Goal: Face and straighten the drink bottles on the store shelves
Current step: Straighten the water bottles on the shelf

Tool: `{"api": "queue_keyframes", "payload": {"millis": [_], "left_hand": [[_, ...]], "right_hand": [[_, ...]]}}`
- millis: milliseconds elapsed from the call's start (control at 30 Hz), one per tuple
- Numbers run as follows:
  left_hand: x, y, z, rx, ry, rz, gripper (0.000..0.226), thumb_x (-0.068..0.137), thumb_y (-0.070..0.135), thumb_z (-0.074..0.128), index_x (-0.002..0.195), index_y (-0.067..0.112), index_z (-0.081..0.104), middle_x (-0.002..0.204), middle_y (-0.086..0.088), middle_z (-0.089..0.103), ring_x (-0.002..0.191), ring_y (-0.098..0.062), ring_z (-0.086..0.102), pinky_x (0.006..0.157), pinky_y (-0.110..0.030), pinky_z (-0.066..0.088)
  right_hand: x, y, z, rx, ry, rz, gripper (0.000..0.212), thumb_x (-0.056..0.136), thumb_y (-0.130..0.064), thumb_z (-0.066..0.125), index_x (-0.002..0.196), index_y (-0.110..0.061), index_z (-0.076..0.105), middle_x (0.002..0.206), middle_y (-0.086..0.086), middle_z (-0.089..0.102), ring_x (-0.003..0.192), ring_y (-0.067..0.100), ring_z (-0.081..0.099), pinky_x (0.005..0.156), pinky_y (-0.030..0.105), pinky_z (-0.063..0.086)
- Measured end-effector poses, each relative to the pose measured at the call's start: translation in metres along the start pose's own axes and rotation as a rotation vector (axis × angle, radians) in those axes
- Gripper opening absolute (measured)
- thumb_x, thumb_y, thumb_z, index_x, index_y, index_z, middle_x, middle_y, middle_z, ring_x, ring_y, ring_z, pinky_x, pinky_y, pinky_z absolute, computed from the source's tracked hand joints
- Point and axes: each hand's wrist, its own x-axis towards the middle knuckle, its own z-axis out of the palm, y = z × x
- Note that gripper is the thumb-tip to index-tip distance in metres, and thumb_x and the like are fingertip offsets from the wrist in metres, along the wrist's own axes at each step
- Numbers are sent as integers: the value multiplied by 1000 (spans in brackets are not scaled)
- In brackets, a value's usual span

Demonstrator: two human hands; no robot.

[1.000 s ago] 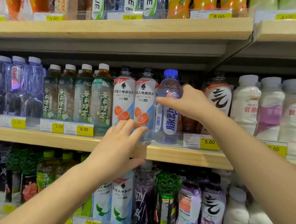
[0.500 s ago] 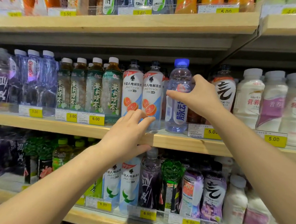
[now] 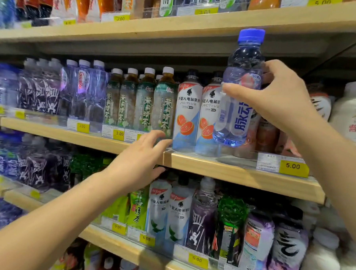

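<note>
My right hand (image 3: 278, 94) grips a clear blue-capped bottle (image 3: 239, 109) with a white and blue label, held lifted off the middle shelf (image 3: 243, 175) and tilted slightly, in front of the row. My left hand (image 3: 138, 163) rests with spread fingers on the shelf's front edge, holding nothing, just left of two white bottles with grapefruit pictures (image 3: 186, 114). Green-labelled tea bottles (image 3: 145, 104) stand in a row further left.
White milk-drink bottles (image 3: 353, 115) stand at the right of the middle shelf. Purple and clear water bottles (image 3: 51, 89) fill its left. The upper shelf (image 3: 178, 25) hangs close above the lifted cap. The lower shelf holds more bottles (image 3: 201, 218). Yellow price tags (image 3: 293, 166) line the edges.
My right hand has lifted the blue-capped bottle up and out from its place on the shelf. The view has moved closer and leftward. My left hand stays on the shelf edge.
</note>
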Motion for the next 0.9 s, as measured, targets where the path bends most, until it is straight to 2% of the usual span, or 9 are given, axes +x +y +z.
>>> {"api": "queue_keyframes", "payload": {"millis": [133,200,300,367,467,600,633,800,900], "left_hand": [[-16,-24,-4,29,-66,-82,61,88,38,67,141,23,41,142,-2,34,122,-23,49,91,-33,48],[-23,-37,-8,34,-89,-91,59,90,37,66,141,27,40,135,1,38,113,-21,52,86,-32,48],[-32,-56,-12,65,-122,-82,59,91,37,64,143,27,37,133,1,43,116,-21,49,91,-36,48],[-36,-71,-14,86,-145,-94,59,91,38,63,143,26,37,133,0,44,116,-23,49,91,-39,48],[-43,-102,-16,103,-182,-89,63,91,38,63,145,26,34,134,-1,43,117,-25,49,92,-41,48],[-52,-145,-16,95,-209,-56,64,89,38,63,144,26,33,133,-3,43,117,-27,48,90,-41,48],[-54,-157,-17,101,-218,-46,64,90,39,63,144,25,33,132,-3,43,117,-27,49,89,-42,48],[-66,-224,-20,118,-255,-16,54,89,43,62,134,20,42,127,-4,45,117,-27,48,86,-40,45],[-75,-261,-21,110,-292,-26,51,90,44,61,131,21,44,126,-3,45,115,-27,48,87,-40,45]], "right_hand": [[-2,-11,23,68,-61,-23,66,64,-74,82,113,-36,61,94,-21,66,79,-28,55,51,-2,41],[-5,-18,37,95,-90,-20,68,62,-76,82,114,-35,63,97,-20,69,82,-18,62,61,7,49],[-7,-31,59,137,-133,3,68,62,-75,83,113,-34,66,99,-16,72,87,-3,69,74,30,62],[-9,-41,73,157,-165,15,67,61,-74,84,112,-33,67,100,-14,73,87,0,71,73,32,63],[-10,-59,99,155,-186,31,67,60,-72,86,110,-31,68,97,-13,75,85,0,72,67,26,63],[-12,-84,138,137,-183,76,66,58,-73,86,105,-29,69,97,-11,75,89,8,73,79,43,64],[-12,-91,149,142,-185,88,66,58,-72,87,104,-28,69,96,-11,75,88,8,73,78,44,64],[-13,-131,204,190,-202,120,65,57,-68,87,104,-27,69,90,-13,76,79,1,73,56,25,60],[-14,-150,233,179,-217,137,66,56,-73,87,103,-30,69,89,-15,76,80,2,74,63,32,63]]}}
